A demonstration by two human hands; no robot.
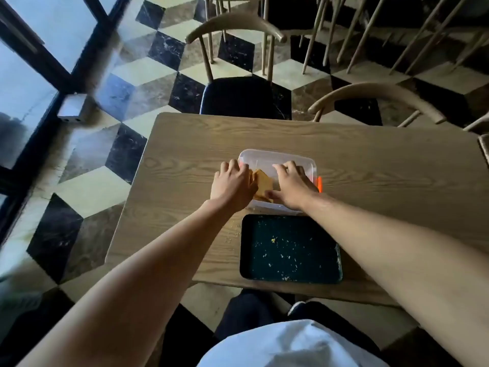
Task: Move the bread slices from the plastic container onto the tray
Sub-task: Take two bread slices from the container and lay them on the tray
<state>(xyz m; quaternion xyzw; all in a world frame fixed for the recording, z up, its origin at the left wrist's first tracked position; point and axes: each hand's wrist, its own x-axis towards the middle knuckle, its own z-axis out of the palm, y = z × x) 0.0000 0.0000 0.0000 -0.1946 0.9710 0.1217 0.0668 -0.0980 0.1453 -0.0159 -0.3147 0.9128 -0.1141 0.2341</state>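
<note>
Bread slices are sitting in the plastic container on the tabletop, stacked toward its near-left side – the tray is lying just in front of the container, nearer the person, holding only crumbs. Both arms are reaching forward, palms down. The left hand is resting over the container's left edge, fingers curled loosely, touching or just beside the slices; whether it is gripping any, cannot tell. The right hand is lying over the container's near-right part, fingers spread fairly wide, thumb meeting the slice edge – no firm hold showing. The slices are looking toasted: likely light, stiffish, crumbly and easy to break. Best taken by opposite edges with light pressure, lifted flat so they are not snapping.
</note>
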